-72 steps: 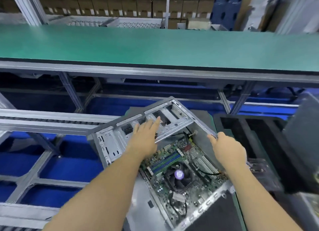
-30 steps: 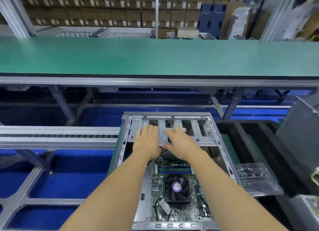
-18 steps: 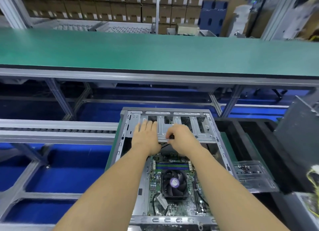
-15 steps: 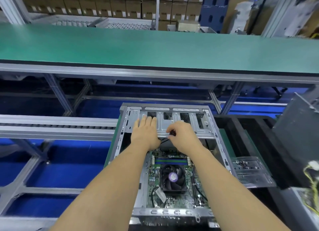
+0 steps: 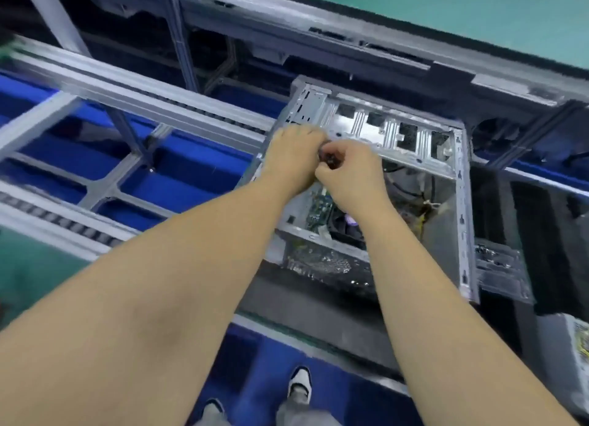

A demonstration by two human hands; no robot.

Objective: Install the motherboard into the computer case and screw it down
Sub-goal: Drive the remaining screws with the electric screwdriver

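Observation:
The open grey computer case (image 5: pixel 462 202) lies on the bench, and the view of it is blurred. Inside it sits the green motherboard (image 5: pixel 318 205), its black cooler fan (image 5: pixel 345 231) half hidden by my right wrist. My left hand (image 5: pixel 293 161) lies on the left end of the case's drive-bay frame (image 5: pixel 392 132); its fingertips are hard to make out. Right beside it, my right hand (image 5: pixel 350 177) pinches a small dark part (image 5: pixel 328 158) at the frame's edge. What that part is cannot be made out.
A clear plastic tray with small parts (image 5: pixel 500 266) lies right of the case on a black foam tray (image 5: pixel 541 228). Conveyor rails (image 5: pixel 127 94) run on the left over blue bins. A green bench top (image 5: pixel 478 14) runs behind. A grey box with wires (image 5: pixel 573 346) is at the right edge.
The view has swung down and tilted, so my feet show. Both hands have slid to the left end of the drive-bay frame, and the right still pinches the dark part.

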